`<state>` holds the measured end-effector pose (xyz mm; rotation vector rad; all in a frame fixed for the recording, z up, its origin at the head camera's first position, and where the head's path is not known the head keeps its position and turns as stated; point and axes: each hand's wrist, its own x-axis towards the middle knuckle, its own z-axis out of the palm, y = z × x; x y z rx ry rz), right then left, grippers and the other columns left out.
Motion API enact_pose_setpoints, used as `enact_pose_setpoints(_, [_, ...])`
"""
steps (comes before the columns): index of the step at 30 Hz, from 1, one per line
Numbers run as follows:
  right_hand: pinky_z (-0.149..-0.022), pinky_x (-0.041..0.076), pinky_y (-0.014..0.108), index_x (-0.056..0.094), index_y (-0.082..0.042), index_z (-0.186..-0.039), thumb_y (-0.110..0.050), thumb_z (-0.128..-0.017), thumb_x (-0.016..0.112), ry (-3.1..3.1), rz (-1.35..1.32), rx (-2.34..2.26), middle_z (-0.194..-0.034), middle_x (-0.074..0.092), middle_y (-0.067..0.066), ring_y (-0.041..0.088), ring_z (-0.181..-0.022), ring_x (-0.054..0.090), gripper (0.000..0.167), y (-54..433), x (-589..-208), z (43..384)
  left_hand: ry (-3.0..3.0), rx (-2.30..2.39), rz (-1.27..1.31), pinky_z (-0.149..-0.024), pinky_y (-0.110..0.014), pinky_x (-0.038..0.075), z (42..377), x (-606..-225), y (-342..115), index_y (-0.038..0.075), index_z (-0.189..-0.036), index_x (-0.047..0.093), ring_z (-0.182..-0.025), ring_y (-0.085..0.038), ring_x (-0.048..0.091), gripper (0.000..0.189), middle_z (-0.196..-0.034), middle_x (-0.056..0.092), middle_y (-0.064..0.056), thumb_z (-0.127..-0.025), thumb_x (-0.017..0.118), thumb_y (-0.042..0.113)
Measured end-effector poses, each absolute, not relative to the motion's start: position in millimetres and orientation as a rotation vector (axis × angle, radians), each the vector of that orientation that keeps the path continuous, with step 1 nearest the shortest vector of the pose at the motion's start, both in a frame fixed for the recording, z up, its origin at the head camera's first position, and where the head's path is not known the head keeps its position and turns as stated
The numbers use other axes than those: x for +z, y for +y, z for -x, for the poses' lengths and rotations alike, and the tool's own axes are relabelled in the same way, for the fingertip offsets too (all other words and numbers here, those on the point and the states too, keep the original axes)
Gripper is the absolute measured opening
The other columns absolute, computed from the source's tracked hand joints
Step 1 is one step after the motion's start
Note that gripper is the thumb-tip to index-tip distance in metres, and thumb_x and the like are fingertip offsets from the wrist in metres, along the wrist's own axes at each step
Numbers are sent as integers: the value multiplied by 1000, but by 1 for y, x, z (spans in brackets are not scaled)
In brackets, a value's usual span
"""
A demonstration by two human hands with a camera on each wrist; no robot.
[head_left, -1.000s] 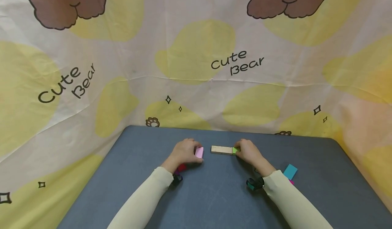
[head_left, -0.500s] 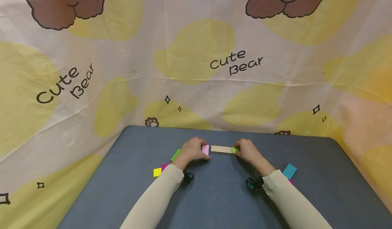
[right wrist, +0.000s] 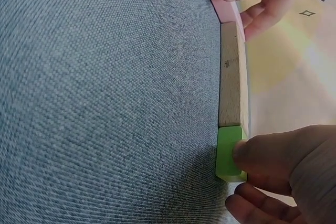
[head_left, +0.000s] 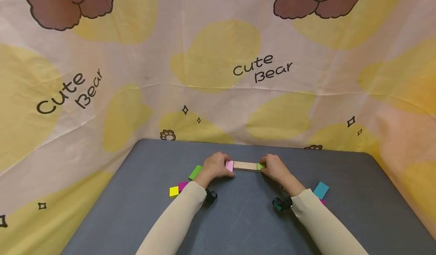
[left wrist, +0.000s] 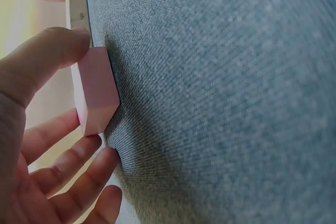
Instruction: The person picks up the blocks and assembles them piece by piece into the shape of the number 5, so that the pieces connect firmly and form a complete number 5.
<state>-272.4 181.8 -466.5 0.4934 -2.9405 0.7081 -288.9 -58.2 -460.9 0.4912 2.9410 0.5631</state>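
A plain wooden block [head_left: 245, 166] lies flat near the far edge of the table, with a pink block [left wrist: 97, 85] at its left end and a green block [right wrist: 229, 150] at its right end. The three form one row. My left hand [head_left: 217, 165] pinches the pink block between thumb and fingers, its other fingers spread behind it in the left wrist view. At the other end my right hand [head_left: 276, 168] holds the green block, thumb on its near face. In the right wrist view, pink and green each meet the wooden block's ends.
Left of my left forearm lie a second green block [head_left: 195, 172], a magenta block [head_left: 182, 186] and a yellow block [head_left: 174, 191]. A blue block [head_left: 321, 190] sits beside my right sleeve, a bit of magenta showing under it. A printed cloth [head_left: 211, 58] hangs behind the grey table [head_left: 238, 224].
My left hand has carried the pink block rightward until it meets the wooden block. Blocks formerly behind the left arm have come into view. The right hand stays in place.
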Motion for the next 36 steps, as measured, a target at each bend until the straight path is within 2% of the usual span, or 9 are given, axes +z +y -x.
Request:
enact_pose_setpoints(15, [-67, 51, 39, 74, 2, -93, 1, -77, 69, -2946, -494, 708, -92, 70, 15, 25, -81, 63, 16, 180, -465, 272, 2961, 530, -494, -73, -33, 45, 289, -460, -58, 18, -116, 69, -86, -14, 54, 58, -104, 63, -2, -67, 82, 45])
enact_pose_setpoints(23, [-67, 51, 39, 74, 2, -93, 2, -77, 69, -2936, -490, 699, -92, 69, 15, 25, -79, 62, 17, 180, -466, 271, 2994, 530, -520, -73, -35, 45, 283, -459, -60, 19, -116, 68, -91, -19, 55, 58, -105, 60, -3, -67, 82, 46])
enact_pose_setpoints(30, [-67, 51, 38, 74, 2, -95, 1, -78, 69, -2947, -487, 699, -93, 69, 15, 25, -80, 62, 17, 181, -466, 269, 2989, 566, -548, -78, -37, 46, 273, -455, -64, 17, -119, 66, -96, -20, 54, 59, -109, 60, -5, -71, 79, 48])
enact_pose_setpoints(36, [-67, 51, 40, 74, 1, -95, 0, -79, 69, -2958, -487, 688, -94, 69, 15, 26, -81, 62, 17, 182, -462, 268, 3005, 624, -626, -80, -38, 49, 260, -447, -71, 17, -119, 67, -99, -20, 57, 53, -111, 62, -6, -76, 73, 47])
